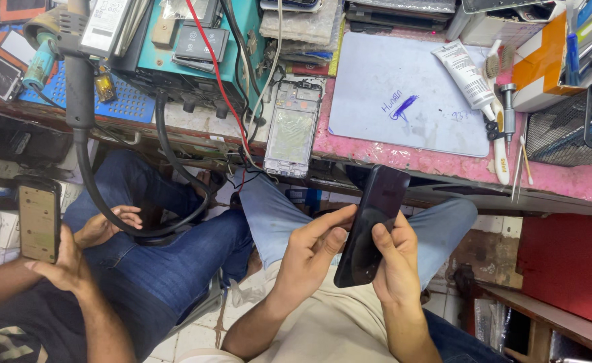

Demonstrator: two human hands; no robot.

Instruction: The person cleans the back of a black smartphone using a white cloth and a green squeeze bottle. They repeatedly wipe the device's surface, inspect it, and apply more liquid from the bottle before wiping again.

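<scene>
I hold a black smartphone (371,225) over my lap, tilted, its dark glossy face toward me. My left hand (312,252) grips its left edge, thumb and forefinger pressing on the side. My right hand (395,259) wraps the right edge, thumb resting on the face. Both hands are just below the front edge of the pink workbench (403,160).
On the bench lie a stripped phone frame (292,128), a pale work mat (410,94), a white tube (467,74), a screwdriver (508,111) and a wire basket (568,131). A teal machine (195,47) with cables stands at the left. A seated person at my left holds another phone (39,220).
</scene>
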